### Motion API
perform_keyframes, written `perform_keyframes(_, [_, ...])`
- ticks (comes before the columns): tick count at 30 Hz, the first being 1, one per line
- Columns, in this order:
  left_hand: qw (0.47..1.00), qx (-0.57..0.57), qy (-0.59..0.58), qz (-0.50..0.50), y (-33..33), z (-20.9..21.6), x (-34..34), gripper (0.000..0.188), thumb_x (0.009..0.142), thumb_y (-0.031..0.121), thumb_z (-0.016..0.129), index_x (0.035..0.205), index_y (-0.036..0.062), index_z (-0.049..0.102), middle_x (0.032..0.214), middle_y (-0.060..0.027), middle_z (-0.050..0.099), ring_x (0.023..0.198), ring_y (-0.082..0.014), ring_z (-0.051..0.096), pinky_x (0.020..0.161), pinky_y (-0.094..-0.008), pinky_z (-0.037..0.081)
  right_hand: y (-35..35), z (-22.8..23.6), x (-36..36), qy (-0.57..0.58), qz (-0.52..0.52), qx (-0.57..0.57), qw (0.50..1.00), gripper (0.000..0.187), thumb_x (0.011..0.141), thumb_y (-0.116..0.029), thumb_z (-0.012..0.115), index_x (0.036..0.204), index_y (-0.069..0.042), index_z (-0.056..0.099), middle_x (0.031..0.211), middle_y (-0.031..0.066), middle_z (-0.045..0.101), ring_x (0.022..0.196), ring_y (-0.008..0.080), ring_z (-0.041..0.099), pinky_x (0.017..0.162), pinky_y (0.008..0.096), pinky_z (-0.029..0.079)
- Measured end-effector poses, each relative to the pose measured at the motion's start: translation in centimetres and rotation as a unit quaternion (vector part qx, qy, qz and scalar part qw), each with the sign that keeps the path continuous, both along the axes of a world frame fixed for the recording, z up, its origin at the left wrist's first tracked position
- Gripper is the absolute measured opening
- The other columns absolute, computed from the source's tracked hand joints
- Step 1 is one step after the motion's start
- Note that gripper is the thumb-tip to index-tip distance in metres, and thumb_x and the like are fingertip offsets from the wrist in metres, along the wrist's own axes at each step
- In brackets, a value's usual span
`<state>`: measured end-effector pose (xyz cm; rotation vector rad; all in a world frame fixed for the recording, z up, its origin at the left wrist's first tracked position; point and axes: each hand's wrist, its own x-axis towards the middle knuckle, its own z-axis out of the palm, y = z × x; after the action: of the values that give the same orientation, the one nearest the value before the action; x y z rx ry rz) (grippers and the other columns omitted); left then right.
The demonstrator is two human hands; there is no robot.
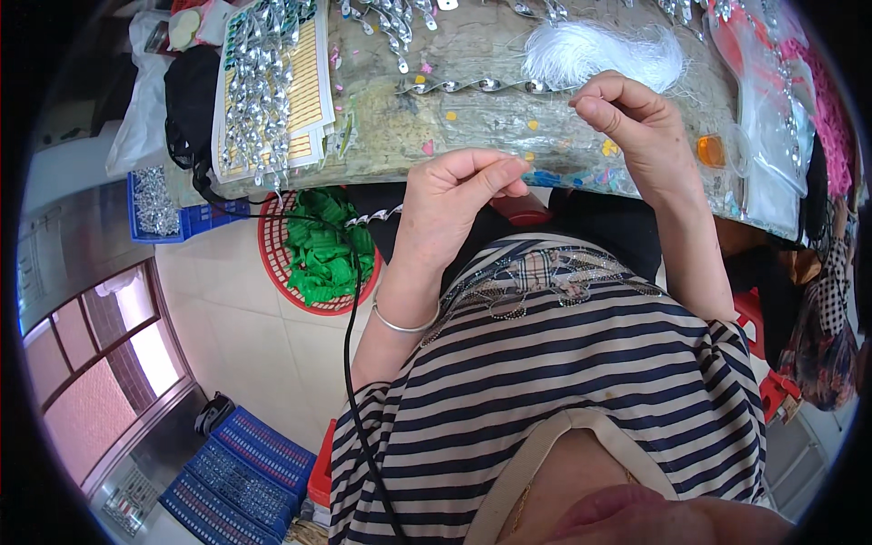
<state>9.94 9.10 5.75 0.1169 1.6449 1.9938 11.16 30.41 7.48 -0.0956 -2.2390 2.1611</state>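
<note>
My left hand is raised at the table's near edge, thumb and fingers pinched together. Beside its wrist a short length of twisted silver strip shows; whether the hand holds it is hidden. Farther right, my right hand also pinches thumb against fingertip, over the table. Whatever either pinch holds is too small to make out. A twisted silver strip lies across the table, its right end near my right fingertips. Just behind that hand rests a bundle of white thread.
Silver twisted strips lie over printed sheets at left. An orange piece and plastic bags are at right. Below the table stand a red basket with green material and a blue bin. A black cable hangs near my left arm.
</note>
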Motion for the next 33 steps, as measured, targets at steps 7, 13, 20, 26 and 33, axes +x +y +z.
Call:
perform_keyframes(7, [0.999, 0.015, -0.036, -0.01, 0.6, 0.4, 0.2, 0.016, 0.085, 0.009, 0.063, 0.094, -0.0024, 0.068, 0.084, -0.0082, 0.068, 0.073, -0.0094, 0.062, 0.069, -0.0211, 0.051, -0.2, 0.4, -0.2, 0.004, 0.04, -0.012, 0.999, 0.016, 0.089, -0.018, 0.058, 0.09, -0.004, 0.066, 0.082, -0.0002, 0.059, 0.076, 0.0072, 0.05, 0.072, 0.021, 0.039])
perform_keyframes(13, [0.998, 0.019, 0.054, 0.015, 1.8, 0.8, -0.5, 0.016, 0.085, 0.01, 0.063, 0.096, -0.0012, 0.068, 0.087, -0.0064, 0.069, 0.074, -0.0084, 0.062, 0.068, -0.0201, 0.05, -1.8, 1.2, 0.2, 0.098, 0.062, 0.132, 0.984, 0.01, 0.085, -0.008, 0.061, 0.088, -0.001, 0.067, 0.083, 0.003, 0.06, 0.079, 0.0109, 0.056, 0.072, 0.0228, 0.043])
perform_keyframes(20, [0.999, 0.033, 0.032, -0.017, 1.6, 0.7, -0.2, 0.015, 0.085, 0.011, 0.064, 0.093, -0.0019, 0.068, 0.082, -0.0065, 0.068, 0.072, -0.0087, 0.062, 0.067, -0.0201, 0.05, -2.2, 0.9, 0.1, 0.114, 0.079, 0.132, 0.981, 0.01, 0.081, -0.009, 0.066, 0.088, -0.003, 0.069, 0.079, 0.0039, 0.061, 0.074, 0.0108, 0.057, 0.066, 0.0231, 0.045])
perform_keyframes(26, [0.997, -0.004, -0.015, -0.072, 1.1, 0.9, -0.6, 0.015, 0.085, 0.012, 0.064, 0.09, -0.0026, 0.067, 0.079, -0.009, 0.068, 0.069, -0.0099, 0.063, 0.064, -0.0203, 0.051, -2.0, 1.1, 0.2, 0.081, 0.124, 0.132, 0.98, 0.012, 0.078, -0.006, 0.067, 0.089, -0.004, 0.071, 0.077, 0.0021, 0.06, 0.075, 0.0103, 0.056, 0.066, 0.0223, 0.044])
perform_keyframes(33, [0.997, 0.004, -0.053, -0.063, 1.2, 0.5, -0.3, 0.015, 0.084, 0.011, 0.065, 0.092, -0.0014, 0.067, 0.075, -0.0072, 0.066, 0.067, -0.0105, 0.062, 0.064, -0.0208, 0.05, -2.3, 1.3, 0.5, 0.073, 0.11, 0.181, 0.975, 0.008, 0.078, -0.007, 0.068, 0.085, -0.002, 0.07, 0.077, 0.0022, 0.06, 0.074, 0.0093, 0.055, 0.066, 0.0222, 0.043])
